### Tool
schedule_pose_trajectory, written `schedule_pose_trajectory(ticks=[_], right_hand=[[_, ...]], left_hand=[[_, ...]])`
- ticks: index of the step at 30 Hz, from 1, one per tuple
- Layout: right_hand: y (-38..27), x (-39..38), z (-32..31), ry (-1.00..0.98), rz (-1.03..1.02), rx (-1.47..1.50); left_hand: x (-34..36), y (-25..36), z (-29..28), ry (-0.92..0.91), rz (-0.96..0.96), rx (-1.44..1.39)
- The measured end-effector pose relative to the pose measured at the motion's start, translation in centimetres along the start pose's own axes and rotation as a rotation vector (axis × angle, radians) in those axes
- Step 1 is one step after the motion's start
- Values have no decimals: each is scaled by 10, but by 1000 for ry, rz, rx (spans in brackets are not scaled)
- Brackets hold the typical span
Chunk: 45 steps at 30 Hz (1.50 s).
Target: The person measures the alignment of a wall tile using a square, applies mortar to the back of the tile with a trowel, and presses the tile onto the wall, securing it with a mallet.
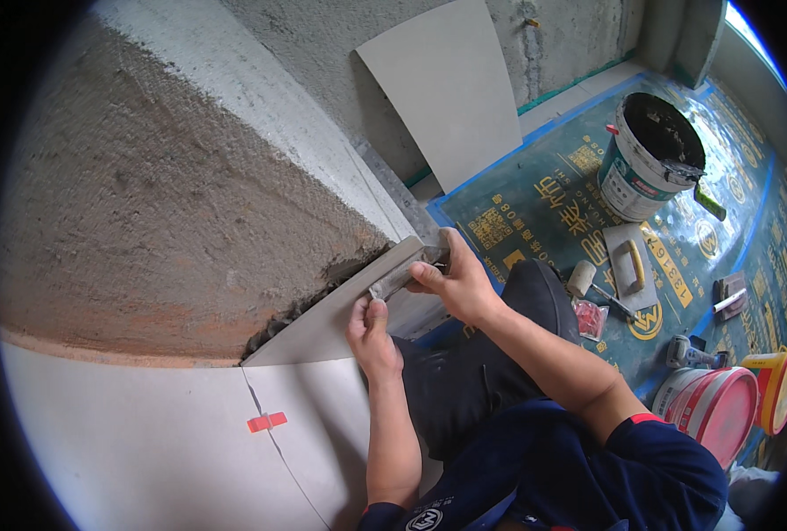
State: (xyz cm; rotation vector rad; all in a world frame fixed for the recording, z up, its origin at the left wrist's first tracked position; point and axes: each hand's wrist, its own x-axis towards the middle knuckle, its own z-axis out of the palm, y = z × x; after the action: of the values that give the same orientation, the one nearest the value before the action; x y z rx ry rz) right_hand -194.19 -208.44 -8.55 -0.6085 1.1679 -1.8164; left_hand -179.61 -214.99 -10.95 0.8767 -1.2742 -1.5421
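A pale tile (327, 329) stands at the foot of the wall, with dark, rough mortar showing behind its top edge. Just in front of its upper part I hold a short grey bar (393, 281), smeared and dull; its exact kind is not clear. My right hand (464, 281) is closed round the far end, thumb on top. At the near end, my left hand (376, 343) pinches it between thumb and fingers. Beside that tile, larger pale tiles (163, 416) meet at a thin joint, bridged by a red clip (267, 422).
Rough mortar coats the wall (190, 195) at left. Another tile (451, 88) leans at the back. On the green floor sheeting stand a mortar bucket (619, 168), a notched trowel (631, 265), a mallet (582, 279), a bag of red pieces (590, 319), a power tool (690, 352) and lidded pails (708, 403).
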Motion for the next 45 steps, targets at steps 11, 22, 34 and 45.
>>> schedule_pose_trajectory(ticks=[11, 22, 34, 45], right_hand=[[1, 2, 8, 21, -28, 100], [1, -1, 9, 32, -53, 111], [4, 3, -1, 19, -31, 65], [11, 7, -2, 13, -40, 25]], left_hand=[[3, -10, -12, 1, -24, -5], [2, 0, -3, 0, -22, 17], [4, -5, -1, -19, -14, -26], [4, -1, -3, -18, -51, -5]])
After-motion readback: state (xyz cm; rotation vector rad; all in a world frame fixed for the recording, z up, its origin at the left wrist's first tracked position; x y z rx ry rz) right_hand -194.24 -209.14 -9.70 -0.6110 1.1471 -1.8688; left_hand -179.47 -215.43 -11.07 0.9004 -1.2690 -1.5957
